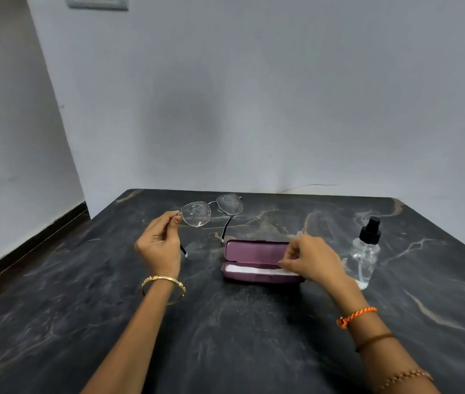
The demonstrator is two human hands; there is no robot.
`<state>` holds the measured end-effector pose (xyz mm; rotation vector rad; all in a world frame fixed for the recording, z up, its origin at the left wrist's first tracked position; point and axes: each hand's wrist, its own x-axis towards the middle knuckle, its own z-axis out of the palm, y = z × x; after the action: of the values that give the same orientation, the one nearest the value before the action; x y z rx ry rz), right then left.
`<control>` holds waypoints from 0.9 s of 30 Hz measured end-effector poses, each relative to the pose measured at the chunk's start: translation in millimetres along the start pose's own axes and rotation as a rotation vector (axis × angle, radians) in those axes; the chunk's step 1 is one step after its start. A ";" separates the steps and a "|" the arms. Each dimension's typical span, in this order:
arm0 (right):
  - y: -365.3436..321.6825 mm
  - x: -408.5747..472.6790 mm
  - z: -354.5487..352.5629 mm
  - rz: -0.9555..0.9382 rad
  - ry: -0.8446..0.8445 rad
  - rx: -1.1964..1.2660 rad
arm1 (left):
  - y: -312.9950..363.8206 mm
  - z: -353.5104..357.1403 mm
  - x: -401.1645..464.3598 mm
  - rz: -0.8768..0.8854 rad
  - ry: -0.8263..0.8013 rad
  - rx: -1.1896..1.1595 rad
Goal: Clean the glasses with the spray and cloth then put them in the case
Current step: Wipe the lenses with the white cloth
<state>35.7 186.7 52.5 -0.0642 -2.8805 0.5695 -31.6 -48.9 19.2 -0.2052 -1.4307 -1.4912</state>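
1. While the left hand (159, 242) pinches the glasses (211, 210) by the hinge end, holding them up over the table (225, 322), both lenses are dotted with droplets, so the spraying looks done.
2. Right hand (309, 261) has its fingers curled onto the white cloth (249, 270) lying in the open purple case (254, 261) (looks like a pinch to me).
3. Spray bottle (365, 253) stands just right of the case.
4. Next up, I'd guess: lift the cloth clear and wipe each lens gently.
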 end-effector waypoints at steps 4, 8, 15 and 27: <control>2.2 -1.6 2.3 0.100 0.021 -0.074 | 2.5 1.8 -1.7 0.007 0.019 0.017; 2.7 -5.8 7.3 0.145 0.024 -0.122 | 6.4 1.0 2.1 -0.014 0.040 -0.014; 1.8 -5.3 9.5 0.166 -0.027 -0.106 | 9.9 0.3 5.9 -0.064 0.043 -0.063; 0.7 -5.7 14.4 -0.011 0.073 -0.183 | 12.6 4.9 5.5 -0.044 0.047 -0.091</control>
<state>38.3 181.5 38.1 -0.0944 -2.8517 0.2944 -27.4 -45.0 32.6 -0.1950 -1.3389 -1.5887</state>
